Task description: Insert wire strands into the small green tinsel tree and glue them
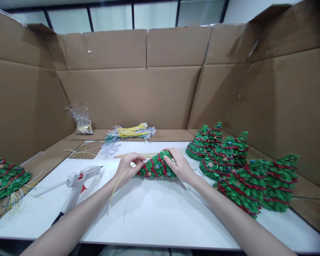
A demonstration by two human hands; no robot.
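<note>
A small green Christmas tree [157, 167] with red garland lies on its side between my hands, over the white board. My right hand [180, 165] is wrapped round its right end, fingers over the top and thumb on the near side. At the left end, my left hand [129, 165] is closed, its thumb and fingertips pinched together against the tree. A thin yellow wire [115, 188] runs from those fingertips and hangs down past the wrist, its lower end loose. The far side of the tree is hidden.
A white glue gun [78, 181] with a glue stick lies left of my forearm. Several finished-looking trees [226, 156] stand at right; another tree [5, 177] sits far left. Behind lie wire bundles [130, 131] and a plastic bag [81, 121]. Cardboard walls [128, 96] surround the board.
</note>
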